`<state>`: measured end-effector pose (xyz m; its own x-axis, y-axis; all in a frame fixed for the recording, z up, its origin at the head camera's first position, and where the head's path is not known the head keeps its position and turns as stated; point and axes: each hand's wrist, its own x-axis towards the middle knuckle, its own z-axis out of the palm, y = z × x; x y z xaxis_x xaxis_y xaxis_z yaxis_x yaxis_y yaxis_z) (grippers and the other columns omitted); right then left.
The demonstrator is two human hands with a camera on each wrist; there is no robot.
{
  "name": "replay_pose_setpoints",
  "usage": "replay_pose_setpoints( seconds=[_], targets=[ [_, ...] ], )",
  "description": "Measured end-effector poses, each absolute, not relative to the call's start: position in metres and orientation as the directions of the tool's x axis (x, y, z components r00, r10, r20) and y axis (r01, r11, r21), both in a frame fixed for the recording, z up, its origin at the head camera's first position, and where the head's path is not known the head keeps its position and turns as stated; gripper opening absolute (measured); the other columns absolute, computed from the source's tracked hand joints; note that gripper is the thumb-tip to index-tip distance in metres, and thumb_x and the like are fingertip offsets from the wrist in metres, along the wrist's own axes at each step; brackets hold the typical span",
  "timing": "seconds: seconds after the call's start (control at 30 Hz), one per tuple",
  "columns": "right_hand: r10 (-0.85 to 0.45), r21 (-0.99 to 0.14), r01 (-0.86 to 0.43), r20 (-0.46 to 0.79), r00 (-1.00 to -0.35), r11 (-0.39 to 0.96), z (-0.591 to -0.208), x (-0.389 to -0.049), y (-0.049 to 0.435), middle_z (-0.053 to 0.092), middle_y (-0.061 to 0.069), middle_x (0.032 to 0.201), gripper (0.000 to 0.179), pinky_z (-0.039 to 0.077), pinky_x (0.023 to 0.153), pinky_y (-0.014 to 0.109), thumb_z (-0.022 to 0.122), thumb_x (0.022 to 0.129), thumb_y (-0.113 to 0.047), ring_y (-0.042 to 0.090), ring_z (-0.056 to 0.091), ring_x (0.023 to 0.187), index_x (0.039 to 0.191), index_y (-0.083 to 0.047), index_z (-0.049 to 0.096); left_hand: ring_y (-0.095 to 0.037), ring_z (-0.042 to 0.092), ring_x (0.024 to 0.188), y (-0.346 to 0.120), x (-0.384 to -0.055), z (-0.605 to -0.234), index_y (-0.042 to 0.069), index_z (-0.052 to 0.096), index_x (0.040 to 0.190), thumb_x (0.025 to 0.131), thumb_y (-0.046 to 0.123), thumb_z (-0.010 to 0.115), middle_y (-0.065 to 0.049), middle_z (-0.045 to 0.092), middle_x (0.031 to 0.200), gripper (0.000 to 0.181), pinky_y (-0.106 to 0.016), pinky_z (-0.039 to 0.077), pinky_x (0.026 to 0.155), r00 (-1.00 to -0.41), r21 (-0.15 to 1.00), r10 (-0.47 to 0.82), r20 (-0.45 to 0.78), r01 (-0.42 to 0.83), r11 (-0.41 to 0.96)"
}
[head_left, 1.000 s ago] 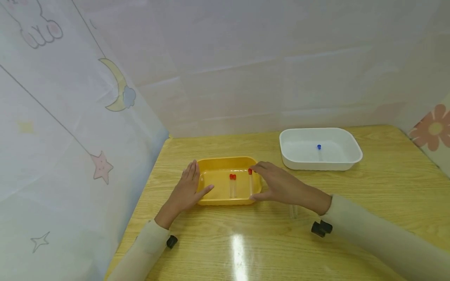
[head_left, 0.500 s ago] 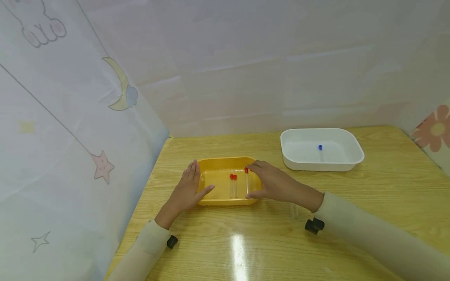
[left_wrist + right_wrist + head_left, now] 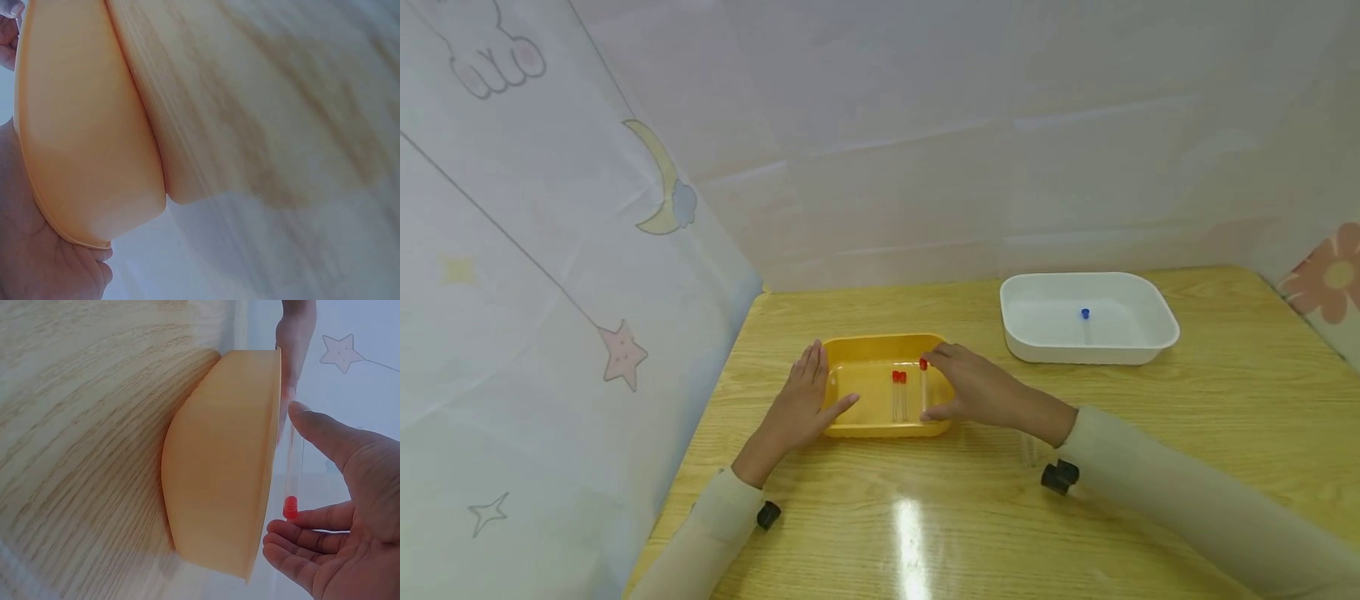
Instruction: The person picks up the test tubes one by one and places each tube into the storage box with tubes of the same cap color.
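The red-capped tube (image 3: 924, 390) is above the yellow tray (image 3: 880, 432), near its right edge, pinched end to end by the half-spread right hand (image 3: 983, 387). The left hand (image 3: 797, 407), fingers straight, grips nothing and rests against the tray's left edge. Two similar tubes (image 3: 903, 392) lie inside; a white tray (image 3: 1075, 354) near the table's (image 3: 1247, 333) far edge holds a blue-capped tube (image 3: 1086, 317)

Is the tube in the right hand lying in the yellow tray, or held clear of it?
Held clear: the right wrist view shows the tube gripped by the right hand, above the rim of the yellow tray.
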<state>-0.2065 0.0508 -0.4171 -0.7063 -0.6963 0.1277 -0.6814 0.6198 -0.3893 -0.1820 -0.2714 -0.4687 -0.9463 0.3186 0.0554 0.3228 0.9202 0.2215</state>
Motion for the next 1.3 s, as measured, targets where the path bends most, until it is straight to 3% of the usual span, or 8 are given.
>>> replay_pose_setpoints(
  seconds=[0.53, 0.7, 0.93, 1.3],
  targets=[
    [-0.695, -0.379, -0.673, 0.100, -0.712, 0.635, -0.423, -0.215, 0.036, 0.055, 0.024, 0.139, 0.090, 0.050, 0.101, 0.047, 0.088, 0.077, -0.046, 0.037, 0.056, 0.125, 0.141, 0.007, 0.053, -0.033, -0.003, 0.156, -0.271, -0.182, -0.468, -0.006, 0.000, 0.159, 0.102, 0.068, 0.037, -0.020, -0.007, 0.168, 0.100, -0.050, 0.007, 0.124, -0.945, 0.229, 0.318, 0.070, 0.326, 0.917],
    [-0.690, -0.379, -0.661, 0.075, -0.719, 0.647, -0.422, -0.216, 0.032, 0.054, 0.024, 0.139, 0.090, 0.050, 0.102, 0.047, 0.088, 0.077, -0.045, 0.037, 0.055, 0.126, 0.141, 0.008, 0.052, -0.030, -0.008, 0.156, -0.271, -0.183, -0.471, -0.004, -0.002, 0.160, 0.101, 0.071, 0.034, -0.016, -0.012, 0.168, 0.102, -0.048, 0.004, 0.125, -0.950, 0.229, 0.309, 0.048, 0.312, 0.922],
    [-0.701, -0.375, -0.667, 0.060, -0.711, 0.644, -0.421, -0.217, 0.027, 0.053, 0.025, 0.139, 0.089, 0.052, 0.100, 0.045, 0.089, 0.078, -0.044, 0.036, 0.057, 0.123, 0.141, 0.008, 0.053, -0.033, -0.003, 0.156, -0.271, -0.182, -0.469, -0.005, 0.000, 0.159, 0.102, 0.069, 0.036, -0.021, -0.004, 0.168, 0.100, -0.049, 0.007, 0.124, -0.947, 0.218, 0.314, 0.066, 0.321, 0.922],
    [-0.711, -0.325, -0.686, 0.056, -0.701, 0.650, -0.430, -0.219, 0.020, 0.056, 0.023, 0.134, 0.088, 0.054, 0.096, 0.041, 0.089, 0.076, -0.045, 0.033, 0.059, 0.118, 0.137, 0.009, 0.056, -0.032, -0.004, 0.156, -0.271, -0.183, -0.469, -0.005, -0.001, 0.159, 0.102, 0.068, 0.035, -0.017, -0.011, 0.168, 0.099, -0.048, 0.005, 0.124, -0.949, 0.223, 0.312, 0.052, 0.316, 0.922]
  ],
)
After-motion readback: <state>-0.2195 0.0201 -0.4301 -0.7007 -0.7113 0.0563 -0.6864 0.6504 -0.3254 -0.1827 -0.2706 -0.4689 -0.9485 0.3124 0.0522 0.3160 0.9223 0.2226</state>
